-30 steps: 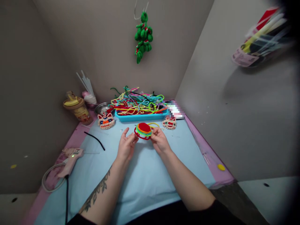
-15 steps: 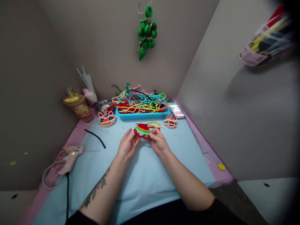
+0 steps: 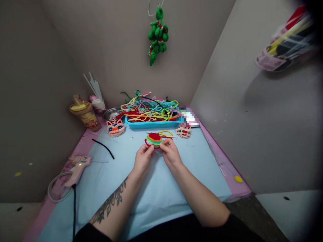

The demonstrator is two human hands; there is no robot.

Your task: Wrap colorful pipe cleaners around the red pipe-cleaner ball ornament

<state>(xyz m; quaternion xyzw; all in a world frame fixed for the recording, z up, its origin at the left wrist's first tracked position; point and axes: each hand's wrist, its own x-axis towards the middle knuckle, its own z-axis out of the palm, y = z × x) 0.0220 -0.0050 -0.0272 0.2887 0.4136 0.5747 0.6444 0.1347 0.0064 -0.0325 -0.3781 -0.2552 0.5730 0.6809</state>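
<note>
Between my hands, above the blue table cover, is a small round craft piece (image 3: 154,137) of fuzzy stems, with a red centre, orange, turquoise and lime bands, and a red looped edge. My left hand (image 3: 144,155) pinches its near left edge between thumb and fingers. On its right side, my right hand (image 3: 170,151) grips the edge the same way. Just behind the piece lie yellow-handled scissors (image 3: 166,133), partly hidden by it.
A blue tray (image 3: 154,125) heaped with coloured fuzzy stems stands at the back. Lion-face pieces (image 3: 115,129) (image 3: 184,132) flank it. At left are a pink glue gun (image 3: 78,169) with its cord, a black stem (image 3: 103,148), a lidded cup (image 3: 87,117) and a metal bowl (image 3: 112,114).
My left hand has shifted right along the piece's near edge, its fingers now closed in a pinch. The piece has tilted so more of its red centre faces me.
</note>
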